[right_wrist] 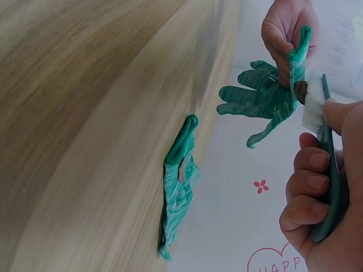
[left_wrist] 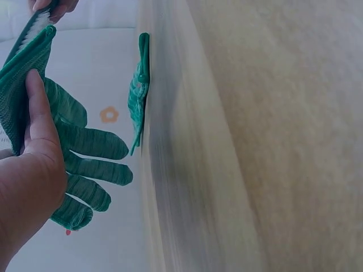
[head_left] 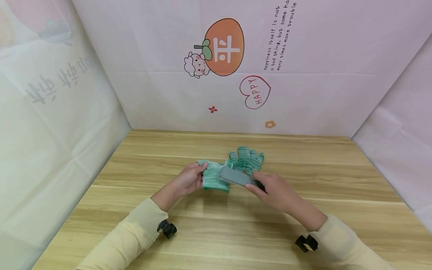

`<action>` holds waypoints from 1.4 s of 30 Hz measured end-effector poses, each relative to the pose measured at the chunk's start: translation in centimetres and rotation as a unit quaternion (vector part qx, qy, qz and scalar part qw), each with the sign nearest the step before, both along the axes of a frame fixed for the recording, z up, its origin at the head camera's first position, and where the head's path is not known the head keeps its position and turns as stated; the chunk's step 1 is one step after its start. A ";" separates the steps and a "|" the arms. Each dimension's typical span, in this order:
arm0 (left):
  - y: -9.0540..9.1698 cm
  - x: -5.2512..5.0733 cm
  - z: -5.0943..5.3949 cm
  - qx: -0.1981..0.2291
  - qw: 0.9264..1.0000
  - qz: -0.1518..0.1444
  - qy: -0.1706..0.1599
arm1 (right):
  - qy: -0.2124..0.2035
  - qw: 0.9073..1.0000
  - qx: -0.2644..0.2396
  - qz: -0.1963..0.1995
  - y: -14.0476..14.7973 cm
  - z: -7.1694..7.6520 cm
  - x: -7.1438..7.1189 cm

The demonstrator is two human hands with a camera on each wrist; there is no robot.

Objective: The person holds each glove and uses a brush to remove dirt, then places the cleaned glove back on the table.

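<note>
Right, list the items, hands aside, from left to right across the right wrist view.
Green-streaked knitted glove lying on the wood-grain tabletop → second green-streaked knitted glove held in the left hand → dark-handled brush with white bristles gripped by the right hand.

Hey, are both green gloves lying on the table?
No, the left hand holds one glove up off the table, and only the other glove lies on it.

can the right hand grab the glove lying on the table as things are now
Probably not: the right hand is gripping the brush. The loose glove lies close by with nothing visible between, so setting the brush down would likely be enough.
</note>
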State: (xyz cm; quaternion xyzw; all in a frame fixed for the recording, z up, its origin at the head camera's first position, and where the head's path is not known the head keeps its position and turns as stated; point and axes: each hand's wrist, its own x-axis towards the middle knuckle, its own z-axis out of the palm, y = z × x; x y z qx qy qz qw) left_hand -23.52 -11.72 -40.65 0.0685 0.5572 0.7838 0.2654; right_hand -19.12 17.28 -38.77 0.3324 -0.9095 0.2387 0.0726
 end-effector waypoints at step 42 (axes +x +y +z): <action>-1.5 -0.3 0.4 -0.004 1.000 0.016 0.008 | -0.029 0.998 0.022 -0.052 3.1 0.9 0.5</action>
